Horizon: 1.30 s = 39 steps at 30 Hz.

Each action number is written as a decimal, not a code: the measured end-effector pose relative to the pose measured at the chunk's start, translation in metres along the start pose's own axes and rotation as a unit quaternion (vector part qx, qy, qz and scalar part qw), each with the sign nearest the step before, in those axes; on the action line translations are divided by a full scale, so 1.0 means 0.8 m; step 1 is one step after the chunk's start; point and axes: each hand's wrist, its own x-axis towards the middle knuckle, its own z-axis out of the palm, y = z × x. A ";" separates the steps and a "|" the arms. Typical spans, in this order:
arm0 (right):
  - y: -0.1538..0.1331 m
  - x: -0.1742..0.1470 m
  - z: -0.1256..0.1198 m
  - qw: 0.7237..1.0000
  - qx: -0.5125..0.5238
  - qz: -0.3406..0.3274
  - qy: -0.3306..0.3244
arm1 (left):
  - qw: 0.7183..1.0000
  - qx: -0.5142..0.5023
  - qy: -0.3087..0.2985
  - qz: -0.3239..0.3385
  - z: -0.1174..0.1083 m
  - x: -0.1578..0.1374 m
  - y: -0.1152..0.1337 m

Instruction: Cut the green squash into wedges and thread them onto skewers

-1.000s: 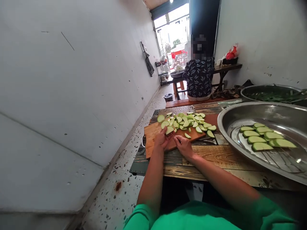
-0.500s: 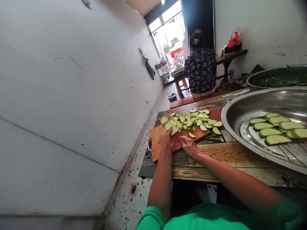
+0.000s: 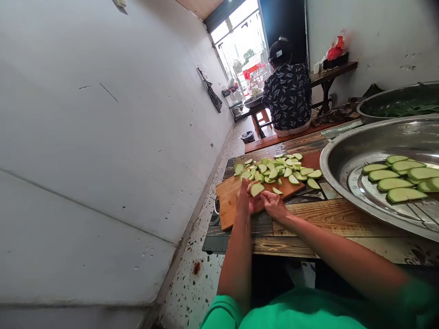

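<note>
A pale zucchini slice [image 3: 257, 189] with a green rim is raised over the wooden cutting board [image 3: 229, 205]. Close against its left side is my left hand [image 3: 245, 197], fingers stretched out and palm toward the slice. My right hand [image 3: 275, 205] is closed at the slice's right edge, pinching the end of a thin skewer that mostly hides behind the fingers. A heap of cut zucchini slices [image 3: 273, 173] lies across the board's far side and onto the table. Inside the large metal basin [image 3: 334, 176], skewered zucchini slices [image 3: 396, 184] lie in rows, with thin sticks poking out.
The wood-plank table [image 3: 308, 219] ends near my body, with a white wall [image 3: 103, 137] to the left. Behind the basin stands another metal bowl [image 3: 365, 109] with green leaves. A person [image 3: 288, 98] in a patterned shirt sits on a bench [image 3: 264, 144] ahead, back turned.
My left fingers have loosened from the slice and straightened. The slice has shifted slightly right and closer to my right hand, which keeps its pinch. The camera view has shifted slightly.
</note>
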 end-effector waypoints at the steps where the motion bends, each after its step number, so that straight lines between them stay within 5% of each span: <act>1: 0.000 -0.001 0.000 1.000 0.005 -0.003 -0.011 | 1.000 -0.024 0.011 -0.002 -0.001 0.002 0.010; 8: 0.001 -0.009 0.008 0.996 0.040 -0.009 -0.084 | 0.999 -0.052 0.008 0.006 -0.011 0.014 0.048; 22: 0.001 -0.003 0.004 0.998 0.030 0.010 -0.055 | 1.000 -0.016 0.004 0.011 0.006 0.015 0.006; 31: -0.001 -0.006 0.000 0.992 0.041 -0.001 -0.121 | 0.992 -0.108 0.064 0.015 -0.032 0.037 0.054; 39: -0.006 -0.009 -0.001 0.989 0.036 0.005 -0.145 | 0.991 -0.116 0.055 0.047 -0.039 0.042 0.054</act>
